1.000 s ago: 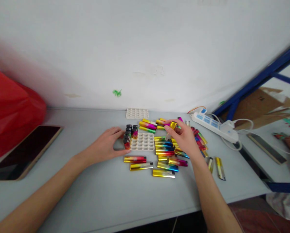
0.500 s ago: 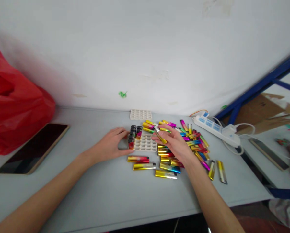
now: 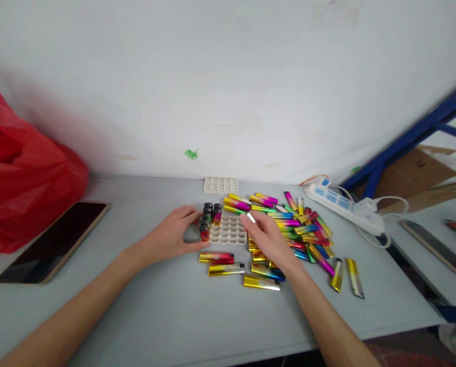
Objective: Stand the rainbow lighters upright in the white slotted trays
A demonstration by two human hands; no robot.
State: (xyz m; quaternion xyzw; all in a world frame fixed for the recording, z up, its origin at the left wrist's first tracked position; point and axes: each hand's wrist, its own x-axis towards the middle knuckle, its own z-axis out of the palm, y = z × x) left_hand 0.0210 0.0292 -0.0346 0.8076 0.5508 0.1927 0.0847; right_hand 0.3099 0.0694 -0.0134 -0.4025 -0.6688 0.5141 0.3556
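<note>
A white tray with round holes lies in front of me. Several lighters with black tops stand upright along its left side, red and purple at the bottom. My left hand curves around the tray's left end, thumb at the near corner and fingertips by the upright lighters. Over the tray's right side, my right hand pinches a lighter; only its silver end shows, the rest hidden by the fingers. Many shiny multicoloured lighters lie in a loose pile to the right, and several lie in front.
A second white holed tray lies against the wall. To the right is a power strip with cables, near a blue metal frame. On the left are a dark-screened tablet and a red plastic bag.
My right hand has turned and drawn the lighter slightly lower over the tray, so less of it shows. My left hand stays by the tray. The view has tilted slightly.
</note>
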